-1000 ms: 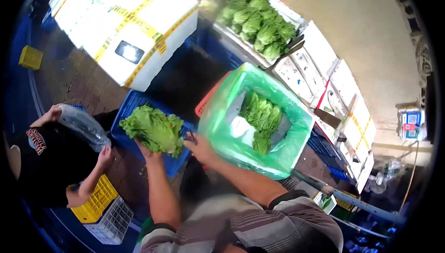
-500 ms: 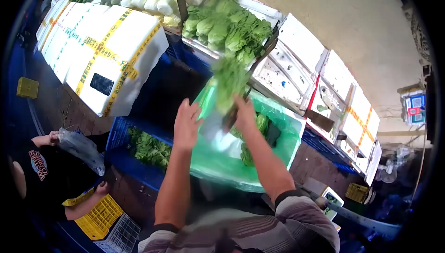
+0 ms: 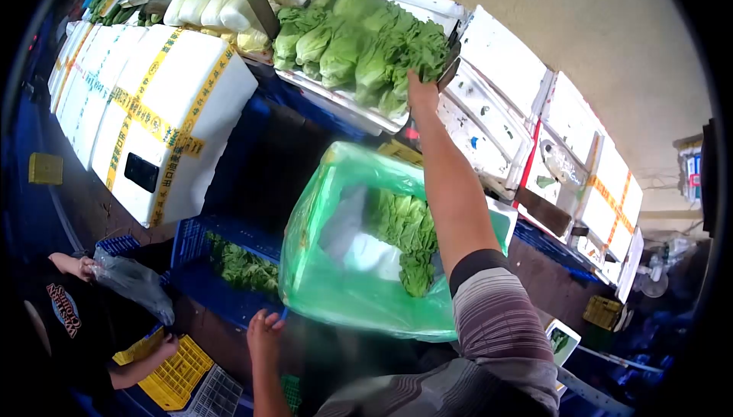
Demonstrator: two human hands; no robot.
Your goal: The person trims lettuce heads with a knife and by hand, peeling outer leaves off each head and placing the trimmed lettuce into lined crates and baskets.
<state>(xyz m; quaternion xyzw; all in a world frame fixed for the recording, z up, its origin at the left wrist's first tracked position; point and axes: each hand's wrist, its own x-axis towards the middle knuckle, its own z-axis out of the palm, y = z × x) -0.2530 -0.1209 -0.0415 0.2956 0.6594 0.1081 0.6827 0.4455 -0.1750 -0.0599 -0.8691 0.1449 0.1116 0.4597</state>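
Note:
My right hand [image 3: 422, 95] reaches far forward to the right end of a pile of leafy lettuce [image 3: 351, 54], which lies on a white foam box. Its fingers are closed at the base of a darker lettuce head [image 3: 424, 52] and are partly hidden by the leaves. My left hand [image 3: 265, 333] hangs low beside the blue crate, fingers loosely curled and apart, holding nothing. Between my arms stands a box lined with a green plastic bag [image 3: 309, 264]. Inside it, a few lettuce heads [image 3: 405, 226] lie along the right side.
A blue crate [image 3: 229, 295] with leafy greens stands at left. White foam boxes [image 3: 183, 73] carry a phone [image 3: 142, 172]. Pale cabbages [image 3: 221, 6] lie behind; more foam boxes [image 3: 489, 111] stand right. A person in black [image 3: 84, 318] holds a plastic bag [image 3: 134, 283] near yellow crates [image 3: 175, 375].
My right hand has moved from above the green-lined box to the lettuce pile, carrying a lettuce head. My left hand has dropped down and back toward me. The view has shifted slightly.

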